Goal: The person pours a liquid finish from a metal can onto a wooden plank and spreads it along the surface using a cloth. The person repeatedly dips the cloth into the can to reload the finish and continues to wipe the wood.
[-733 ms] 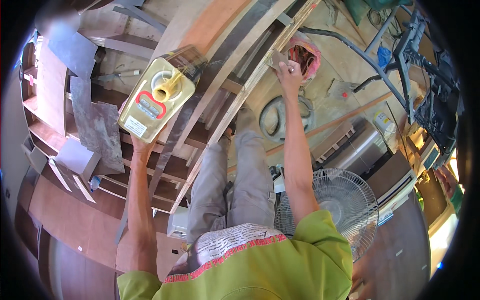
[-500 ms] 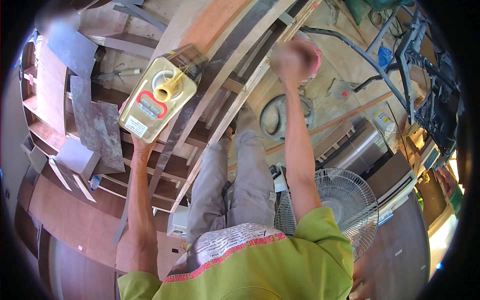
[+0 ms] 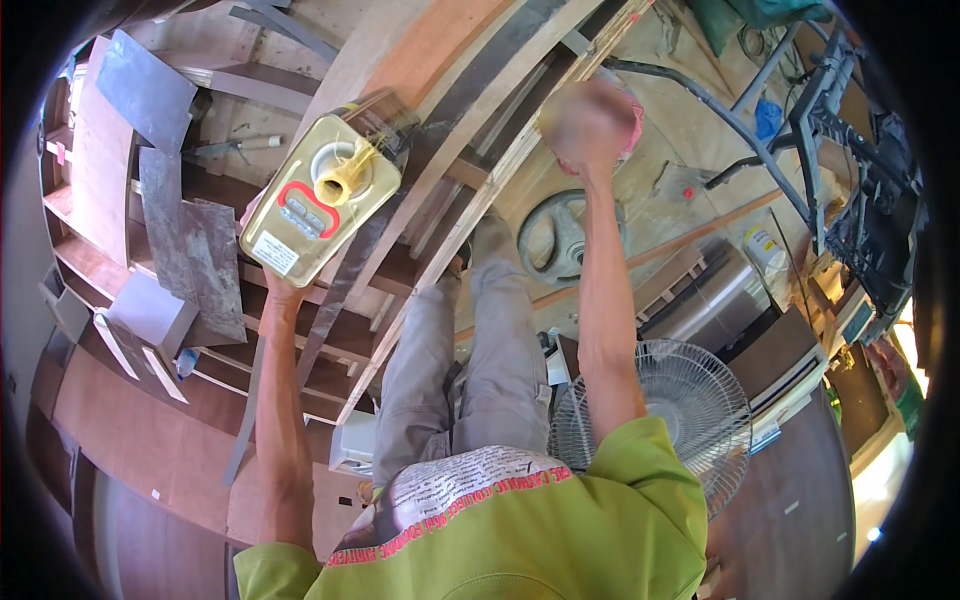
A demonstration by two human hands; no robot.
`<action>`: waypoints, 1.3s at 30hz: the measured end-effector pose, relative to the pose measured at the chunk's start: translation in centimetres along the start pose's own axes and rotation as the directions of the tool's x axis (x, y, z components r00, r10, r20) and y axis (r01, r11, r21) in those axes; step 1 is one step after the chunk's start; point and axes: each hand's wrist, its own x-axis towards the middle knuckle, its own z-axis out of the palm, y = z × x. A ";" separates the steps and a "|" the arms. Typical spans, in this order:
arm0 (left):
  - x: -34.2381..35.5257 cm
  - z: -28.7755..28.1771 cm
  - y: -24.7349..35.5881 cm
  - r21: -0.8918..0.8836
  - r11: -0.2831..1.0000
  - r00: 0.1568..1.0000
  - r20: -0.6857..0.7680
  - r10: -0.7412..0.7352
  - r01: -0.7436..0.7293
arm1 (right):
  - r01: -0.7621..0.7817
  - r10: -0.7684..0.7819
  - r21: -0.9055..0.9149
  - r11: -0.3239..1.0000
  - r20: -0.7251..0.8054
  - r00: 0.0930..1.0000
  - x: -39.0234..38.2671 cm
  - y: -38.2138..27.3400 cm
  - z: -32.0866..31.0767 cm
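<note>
Single head-worn fisheye looks steeply down, close over the person's raised forearms.

Long wooden planks [image 3: 480, 130] slanting across the frame. Grey board offcuts [image 3: 185, 240] lying on brown shelving [image 3: 90, 230] at left. Round grey wheel-shaped part [image 3: 560, 235] on the floor. White fan [image 3: 665, 410] with wire guard at lower right, just beside a ribbed metal box [image 3: 700, 295]. Dark metal frame [image 3: 850, 150] at upper right.

Woodworking shop, stacked planks [image 3: 470, 90], plywood offcuts [image 3: 150, 90]
</note>
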 end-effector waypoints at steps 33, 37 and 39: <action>0.7 0.4 0.6 -0.135 0.982 0.988 -0.062 -0.143 0.134 | 0.032 -0.034 -0.035 0.999 -0.041 0.999 -5.5 3.0 0.5; 0.4 0.6 0.4 -0.234 0.958 0.983 -0.043 -0.180 0.165 | 0.017 -0.017 -0.041 0.999 -0.012 1.000 -6.0 1.5 2.1; 0.4 0.6 0.0 -0.141 0.985 0.993 -0.036 -0.110 0.104 | 0.010 -0.012 -0.059 0.998 -0.042 0.999 -6.1 1.6 2.1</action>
